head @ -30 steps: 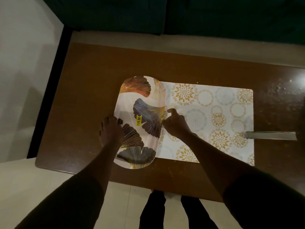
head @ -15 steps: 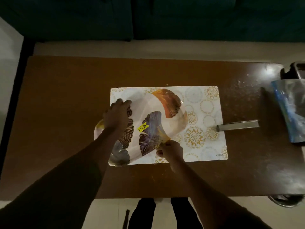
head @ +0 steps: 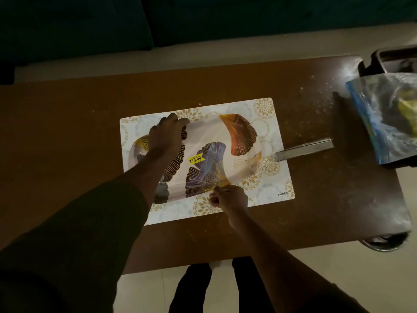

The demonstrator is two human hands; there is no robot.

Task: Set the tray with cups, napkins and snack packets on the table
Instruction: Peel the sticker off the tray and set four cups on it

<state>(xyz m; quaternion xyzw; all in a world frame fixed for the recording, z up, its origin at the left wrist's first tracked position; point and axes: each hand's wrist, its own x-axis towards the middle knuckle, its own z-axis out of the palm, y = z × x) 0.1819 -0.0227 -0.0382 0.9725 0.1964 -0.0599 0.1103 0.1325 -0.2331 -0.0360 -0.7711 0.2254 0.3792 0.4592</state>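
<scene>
Now, head view: the tray (head: 203, 152) has swung from lengthwise across the placemat's (head: 268, 184) left end, half off it, to lying along the placemat, almost wholly on it. Judged: tray placing is nearly done. Left hand (head: 165, 134) lies spread on the tray's far-left rim; right hand (head: 228, 197) pinches its near edge, fingers curled. Tray holds nothing, only a yellow price sticker (head: 195, 158). Well right of the placemat on the surface (head: 67, 123), a plastic bag (head: 383, 118); contents unclear. No cups or napkins visible.
</scene>
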